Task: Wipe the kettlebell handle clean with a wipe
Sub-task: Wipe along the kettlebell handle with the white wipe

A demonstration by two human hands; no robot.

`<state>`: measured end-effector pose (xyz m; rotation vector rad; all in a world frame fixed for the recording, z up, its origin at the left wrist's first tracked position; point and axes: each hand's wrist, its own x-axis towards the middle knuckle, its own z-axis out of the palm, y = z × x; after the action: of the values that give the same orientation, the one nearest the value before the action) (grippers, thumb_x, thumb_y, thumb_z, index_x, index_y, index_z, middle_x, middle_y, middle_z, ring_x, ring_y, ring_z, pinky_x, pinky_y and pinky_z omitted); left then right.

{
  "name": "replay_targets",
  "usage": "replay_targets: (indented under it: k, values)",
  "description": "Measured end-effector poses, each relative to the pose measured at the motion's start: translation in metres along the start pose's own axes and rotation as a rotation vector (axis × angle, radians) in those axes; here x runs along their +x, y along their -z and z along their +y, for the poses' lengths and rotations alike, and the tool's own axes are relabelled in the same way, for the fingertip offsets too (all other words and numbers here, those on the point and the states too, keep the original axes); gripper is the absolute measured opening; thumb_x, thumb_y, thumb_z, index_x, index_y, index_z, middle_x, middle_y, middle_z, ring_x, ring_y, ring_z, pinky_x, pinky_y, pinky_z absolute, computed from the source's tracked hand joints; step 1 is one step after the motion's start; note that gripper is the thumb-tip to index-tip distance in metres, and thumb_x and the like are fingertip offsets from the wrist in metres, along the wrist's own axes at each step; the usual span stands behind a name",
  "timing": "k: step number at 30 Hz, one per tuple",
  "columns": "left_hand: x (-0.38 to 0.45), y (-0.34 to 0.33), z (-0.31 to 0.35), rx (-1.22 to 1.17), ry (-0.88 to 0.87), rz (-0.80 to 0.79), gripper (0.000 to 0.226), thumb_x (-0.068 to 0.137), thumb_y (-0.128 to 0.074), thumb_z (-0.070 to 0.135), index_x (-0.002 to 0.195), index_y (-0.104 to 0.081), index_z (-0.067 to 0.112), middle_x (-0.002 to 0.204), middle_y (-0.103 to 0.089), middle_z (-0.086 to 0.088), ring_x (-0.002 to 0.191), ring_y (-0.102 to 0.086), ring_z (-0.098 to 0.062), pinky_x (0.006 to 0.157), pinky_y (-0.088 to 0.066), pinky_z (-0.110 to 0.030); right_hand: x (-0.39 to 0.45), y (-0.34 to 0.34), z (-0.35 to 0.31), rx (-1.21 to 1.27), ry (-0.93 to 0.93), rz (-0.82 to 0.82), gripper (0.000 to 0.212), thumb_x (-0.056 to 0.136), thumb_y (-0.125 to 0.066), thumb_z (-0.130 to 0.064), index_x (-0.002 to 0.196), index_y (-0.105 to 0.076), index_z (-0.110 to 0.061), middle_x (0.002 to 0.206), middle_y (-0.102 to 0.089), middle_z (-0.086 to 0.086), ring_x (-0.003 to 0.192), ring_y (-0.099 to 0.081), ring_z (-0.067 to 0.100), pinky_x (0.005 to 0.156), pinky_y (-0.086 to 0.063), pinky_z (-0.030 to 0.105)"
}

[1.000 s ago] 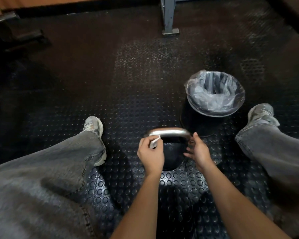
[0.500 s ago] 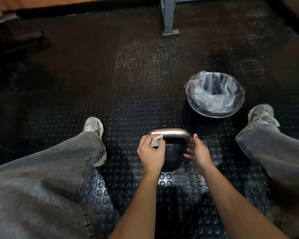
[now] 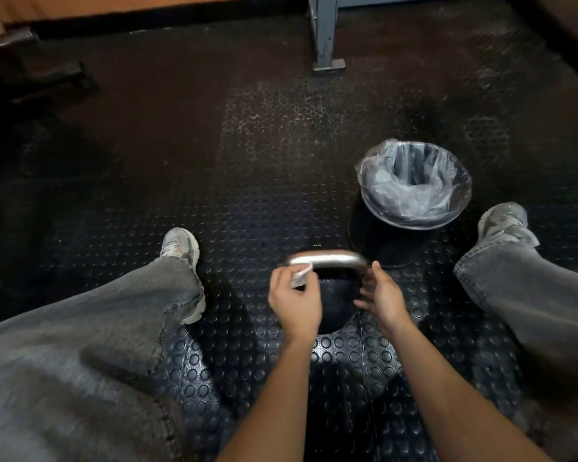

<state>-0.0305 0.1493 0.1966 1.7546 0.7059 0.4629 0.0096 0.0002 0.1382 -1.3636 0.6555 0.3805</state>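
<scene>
The studded rubber floor (image 3: 281,168) runs dark and wide ahead of me, up to a grey metal post (image 3: 324,31) far off. My left leg (image 3: 90,335) in grey jeans fills the near left, my right leg (image 3: 528,295) the right edge, a pale shoe at each end. Between them, just beyond and to the right of the kettlebell (image 3: 336,298), stands a black bin (image 3: 414,185) with a clear liner; its base looks close to the bell, though I cannot tell if they touch. The bell sits on the floor between my feet, its silver handle (image 3: 334,257) on top. My left hand (image 3: 296,303) curls its fingers round a white wipe (image 3: 301,276), pressed to the handle's left end. My right hand (image 3: 382,296) lies at the handle's right bend, fingers loosely spread, apparently just steadying it.
</scene>
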Motion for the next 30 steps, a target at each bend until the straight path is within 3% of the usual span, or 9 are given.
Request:
replay_targets:
  k: [3, 8, 10, 16, 18, 21, 25, 28, 30]
  values:
    - [-0.004, 0.001, -0.015, 0.076, -0.103, -0.042, 0.023, 0.081, -0.072, 0.005, 0.083, -0.072, 0.029, 0.091, -0.065, 0.012, 0.081, -0.062, -0.003, 0.071, -0.045, -0.009, 0.000, 0.002, 0.001, 0.004, -0.002, 0.002, 0.054, 0.101, -0.042, -0.055, 0.133, -0.058, -0.015, 0.130, -0.062, 0.008, 0.119, -0.059, 0.028, 0.081, -0.057, 0.041]
    - [0.018, 0.005, -0.035, -0.268, 0.558, 0.295, 0.007, 0.092, -0.065, 0.010, 0.097, -0.068, 0.013, 0.095, -0.070, -0.006, 0.080, -0.065, -0.015, 0.065, -0.047, -0.015, 0.001, 0.004, 0.003, -0.011, -0.005, -0.003, 0.054, 0.099, -0.044, -0.058, 0.130, -0.061, -0.017, 0.128, -0.063, 0.007, 0.117, -0.061, 0.027, 0.079, -0.058, 0.040]
    - [0.025, 0.005, -0.029, -0.418, 0.636, 0.347, 0.006, 0.094, -0.063, 0.011, 0.099, -0.067, 0.011, 0.094, -0.069, -0.006, 0.078, -0.065, -0.013, 0.063, -0.049, -0.018, 0.001, 0.003, 0.002, -0.008, -0.001, -0.001, 0.054, 0.100, -0.044, -0.058, 0.130, -0.061, -0.017, 0.128, -0.064, 0.006, 0.117, -0.060, 0.027, 0.080, -0.059, 0.040]
    - [-0.002, -0.005, 0.008, -0.019, -0.033, -0.001, 0.016, 0.084, -0.072, 0.009, 0.081, -0.072, 0.024, 0.087, -0.068, 0.011, 0.086, -0.062, 0.001, 0.074, -0.043, -0.006, 0.000, 0.001, 0.003, 0.000, 0.005, 0.001, 0.054, 0.100, -0.043, -0.057, 0.133, -0.059, -0.017, 0.129, -0.062, 0.007, 0.118, -0.060, 0.027, 0.081, -0.057, 0.040]
    - [0.000, -0.005, -0.004, 0.063, -0.126, -0.019, 0.013, 0.080, -0.074, 0.008, 0.081, -0.074, 0.022, 0.086, -0.067, 0.013, 0.087, -0.061, 0.004, 0.078, -0.041, -0.004, 0.000, 0.001, 0.003, 0.003, 0.003, 0.007, 0.053, 0.101, -0.043, -0.056, 0.133, -0.059, -0.016, 0.128, -0.062, 0.007, 0.118, -0.059, 0.027, 0.080, -0.057, 0.040]
    - [0.002, 0.002, -0.015, 0.040, 0.063, 0.092, 0.014, 0.082, -0.074, 0.013, 0.079, -0.070, 0.026, 0.081, -0.068, 0.010, 0.079, -0.062, -0.002, 0.073, -0.049, -0.018, -0.001, 0.002, 0.003, -0.003, 0.007, 0.007, 0.053, 0.101, -0.042, -0.055, 0.132, -0.059, -0.015, 0.128, -0.062, 0.008, 0.118, -0.059, 0.027, 0.079, -0.057, 0.040]
    - [0.016, 0.005, -0.023, -0.138, 0.504, 0.286, 0.004, 0.089, -0.068, 0.016, 0.092, -0.070, 0.017, 0.082, -0.069, 0.004, 0.074, -0.065, -0.011, 0.059, -0.045, -0.017, -0.001, 0.003, 0.003, -0.021, 0.015, 0.007, 0.053, 0.101, -0.042, -0.055, 0.133, -0.058, -0.016, 0.128, -0.061, 0.008, 0.118, -0.059, 0.026, 0.083, -0.059, 0.043]
    - [0.019, 0.004, -0.012, -0.150, 0.485, 0.284, 0.002, 0.089, -0.067, 0.020, 0.088, -0.069, 0.021, 0.080, -0.068, 0.007, 0.074, -0.065, -0.010, 0.061, -0.047, -0.022, -0.001, 0.002, 0.004, -0.017, 0.014, 0.005, 0.053, 0.102, -0.042, -0.055, 0.133, -0.058, -0.015, 0.129, -0.061, 0.008, 0.119, -0.059, 0.027, 0.082, -0.059, 0.042]
    - [0.011, 0.002, -0.001, -0.101, 0.289, 0.185, 0.012, 0.086, -0.069, 0.016, 0.081, -0.067, 0.025, 0.081, -0.067, 0.009, 0.076, -0.063, -0.006, 0.065, -0.047, -0.020, -0.003, 0.002, 0.003, -0.017, 0.018, 0.000, 0.052, 0.102, -0.041, -0.054, 0.134, -0.057, -0.015, 0.130, -0.060, 0.009, 0.120, -0.058, 0.027, 0.082, -0.058, 0.041]
